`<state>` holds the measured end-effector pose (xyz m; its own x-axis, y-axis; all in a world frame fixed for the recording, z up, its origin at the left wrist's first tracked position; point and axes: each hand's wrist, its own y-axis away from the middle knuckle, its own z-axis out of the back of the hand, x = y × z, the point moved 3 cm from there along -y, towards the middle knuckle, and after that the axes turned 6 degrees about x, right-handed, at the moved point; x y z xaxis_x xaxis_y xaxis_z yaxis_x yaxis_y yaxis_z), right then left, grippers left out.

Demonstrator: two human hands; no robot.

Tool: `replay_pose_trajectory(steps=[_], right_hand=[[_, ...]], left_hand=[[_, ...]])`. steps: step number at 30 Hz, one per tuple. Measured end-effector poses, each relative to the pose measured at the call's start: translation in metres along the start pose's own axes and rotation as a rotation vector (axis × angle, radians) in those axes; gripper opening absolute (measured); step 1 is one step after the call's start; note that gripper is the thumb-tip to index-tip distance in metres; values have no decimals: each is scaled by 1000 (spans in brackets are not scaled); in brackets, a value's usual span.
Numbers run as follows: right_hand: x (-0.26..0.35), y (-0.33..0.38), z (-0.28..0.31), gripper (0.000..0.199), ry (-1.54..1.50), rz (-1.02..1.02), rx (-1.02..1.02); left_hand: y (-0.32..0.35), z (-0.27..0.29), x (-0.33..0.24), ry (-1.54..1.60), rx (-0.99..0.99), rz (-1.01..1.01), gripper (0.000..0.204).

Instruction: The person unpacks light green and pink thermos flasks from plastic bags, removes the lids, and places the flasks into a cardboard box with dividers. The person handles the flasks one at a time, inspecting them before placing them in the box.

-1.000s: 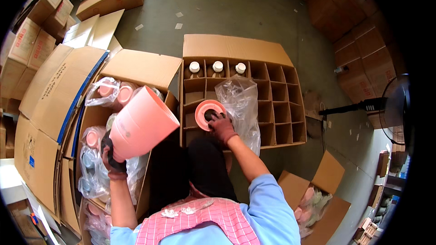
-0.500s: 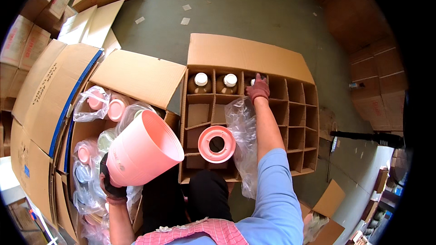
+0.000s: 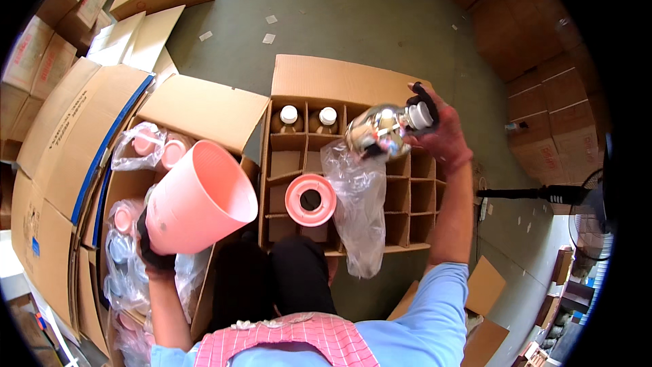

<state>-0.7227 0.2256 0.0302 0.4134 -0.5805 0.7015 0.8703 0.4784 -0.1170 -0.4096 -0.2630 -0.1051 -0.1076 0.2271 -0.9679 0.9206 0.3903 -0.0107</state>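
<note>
Above divided carton [image 3: 353, 81], far right: right hand [image 3: 441, 132] clamped on neck of silvery glass flask [image 3: 377, 132], lifted clear of cells. Near left: left hand [image 3: 155, 253] grips pink shell [image 3: 197, 197], open mouth tilted toward flask. Pink ring [image 3: 310, 199] rests on dividers beside loose plastic bag [image 3: 360, 211].
</note>
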Motion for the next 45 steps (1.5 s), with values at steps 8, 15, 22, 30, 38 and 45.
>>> replay_pose_trajectory(steps=[8,15,22,30,38,45], right_hand=[[162,100,-103,88,-887,7,947],[220,172,-206,69,-1223,-194,502],[254,228,-240,24,-1295,-400,297],[190,277,-187,22,-644,-304,-47],[214,308,-206,56,-1367,-478,146],[230,272,-236,69,-716,120,129]], left_hand=[[11,-28,-38,352,455,-21,64],[50,30,-79,106,492,29,67],[102,16,-149,-219,343,317,60],[117,1,-150,-268,401,274,55],[100,-4,-127,-132,498,321,55],[110,31,-98,199,447,293,49]])
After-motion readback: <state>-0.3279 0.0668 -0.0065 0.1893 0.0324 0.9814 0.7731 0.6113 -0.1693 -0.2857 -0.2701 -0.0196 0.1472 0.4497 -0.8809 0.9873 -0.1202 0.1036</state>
